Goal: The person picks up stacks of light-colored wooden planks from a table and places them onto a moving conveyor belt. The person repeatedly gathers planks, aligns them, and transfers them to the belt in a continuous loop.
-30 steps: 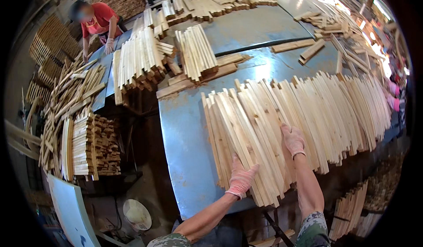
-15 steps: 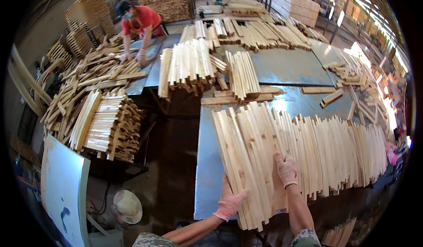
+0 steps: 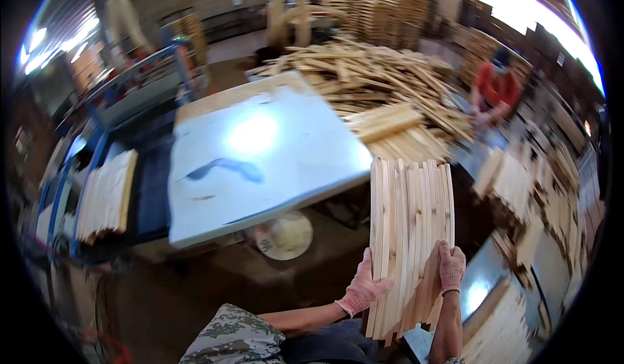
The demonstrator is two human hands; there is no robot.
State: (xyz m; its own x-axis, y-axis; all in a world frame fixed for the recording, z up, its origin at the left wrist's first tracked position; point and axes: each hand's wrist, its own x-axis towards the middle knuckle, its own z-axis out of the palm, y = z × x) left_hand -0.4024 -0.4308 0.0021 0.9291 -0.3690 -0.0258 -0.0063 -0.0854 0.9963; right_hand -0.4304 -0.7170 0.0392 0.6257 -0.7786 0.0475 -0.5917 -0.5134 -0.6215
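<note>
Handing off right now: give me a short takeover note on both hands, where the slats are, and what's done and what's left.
Left hand: gloved, gripping the left edge of the slat bundle.
Right hand: gloved, gripping the bundle's right edge.
Bundle: held in the air, on end, between the grey table and the bench at lower right.
Done: bundle is lifted off any surface.
Left: it is not set down yet. Another stack lies at far left, and a person in red works at the loose pile beyond.

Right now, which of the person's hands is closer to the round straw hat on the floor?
Left. The left hand grips the slat bundle's left edge, nearest the hat; the right hand holds the far edge.
</note>
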